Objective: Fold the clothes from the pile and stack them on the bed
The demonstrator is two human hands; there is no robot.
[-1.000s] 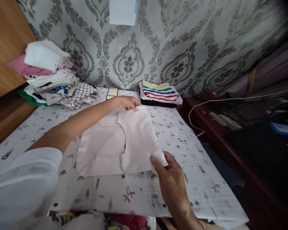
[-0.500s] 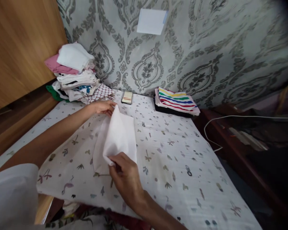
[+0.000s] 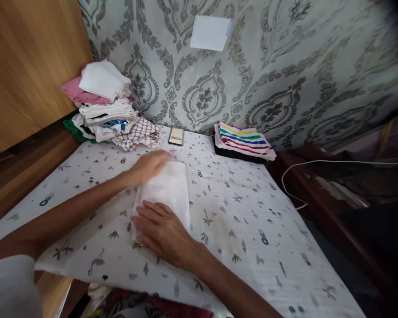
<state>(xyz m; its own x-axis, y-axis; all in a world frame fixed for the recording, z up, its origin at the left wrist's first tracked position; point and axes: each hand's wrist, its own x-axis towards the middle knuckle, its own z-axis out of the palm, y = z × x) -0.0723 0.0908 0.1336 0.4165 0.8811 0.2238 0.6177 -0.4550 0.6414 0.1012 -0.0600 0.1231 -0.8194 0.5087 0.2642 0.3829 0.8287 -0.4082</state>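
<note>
A white cloth (image 3: 172, 190), folded into a flat rectangle, lies on the patterned sheet (image 3: 225, 238) in front of me. My right hand (image 3: 164, 232) rests flat on its near end, palm down with the fingers stretched out. At its far left corner is my left hand (image 3: 147, 168), blurred by motion; the fingers look extended, and nothing shows in them. Whether the left hand touches the cloth is hard to make out.
Clothes are heaped in a pile (image 3: 106, 106) at the back left, beside a wooden panel (image 3: 33, 66). A phone (image 3: 176, 136) lies near the patterned wall. Folded striped fabric (image 3: 245, 139) sits on something black at the back right. A white cable (image 3: 318, 162) runs along the right.
The lifted left flap of the white cloth has been folded over and now lies flat. Both hands have let go of its edge; the right one is spread on top.
</note>
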